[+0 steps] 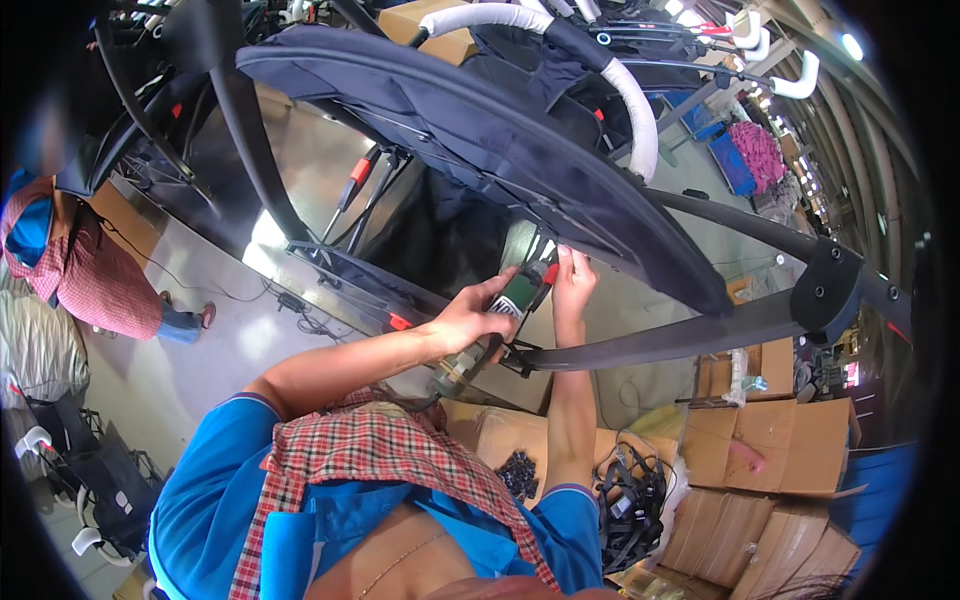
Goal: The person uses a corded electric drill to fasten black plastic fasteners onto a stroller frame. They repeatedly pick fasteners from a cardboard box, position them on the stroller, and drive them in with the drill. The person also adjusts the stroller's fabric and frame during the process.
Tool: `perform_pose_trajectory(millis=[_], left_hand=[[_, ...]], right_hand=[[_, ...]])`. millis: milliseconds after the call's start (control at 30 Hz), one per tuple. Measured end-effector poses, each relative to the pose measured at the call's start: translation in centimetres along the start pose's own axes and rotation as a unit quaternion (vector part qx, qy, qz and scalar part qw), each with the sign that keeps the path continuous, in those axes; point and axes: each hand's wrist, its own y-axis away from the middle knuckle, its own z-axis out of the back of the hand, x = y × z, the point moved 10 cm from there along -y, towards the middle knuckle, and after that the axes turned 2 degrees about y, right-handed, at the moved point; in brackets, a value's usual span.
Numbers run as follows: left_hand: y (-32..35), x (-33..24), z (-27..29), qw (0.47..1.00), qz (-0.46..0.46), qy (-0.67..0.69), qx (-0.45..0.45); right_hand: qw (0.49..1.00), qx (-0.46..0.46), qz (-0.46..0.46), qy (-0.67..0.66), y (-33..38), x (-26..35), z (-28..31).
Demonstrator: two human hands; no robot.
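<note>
The person's left hand (472, 318) is closed around a green and grey handheld power tool (518, 292), which slants up and to the right beneath a dark fabric panel (480, 120) of a large wheeled frame's seat or canopy; which of these it is cannot be told. The right hand (575, 283) is raised just beside the tool's upper end, its fingers bent together near the panel's lower edge; whether they pinch a small part is hard to make out. The tool's tip is lost among dark rods and a red piece, so its contact point cannot be seen. A thick grey tube (670, 333) crosses in front of the right forearm, hiding a stretch of it. Below lie a heap of small black parts (517, 475) and a tangle of black straps (632, 510), partly covered by the sleeve. At far left, another person (105, 265) is blurred and partly cut off by the dark rim.
</note>
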Motion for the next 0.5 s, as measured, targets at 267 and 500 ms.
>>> perform_pose_trajectory(millis=[267, 500], left_hand=[[3.8, -3.7, 0.9, 0.995, 0.055, -0.066, 0.047], [24.1, -13.3, 10.6, 0.964, -0.145, 0.037, 0.222]], right_hand=[[0.995, 0.087, -0.054, 0.007, -0.1, -0.1, 0.0], [0.903, 0.195, -0.310, -0.226, 5.8, -0.7, -1.8]])
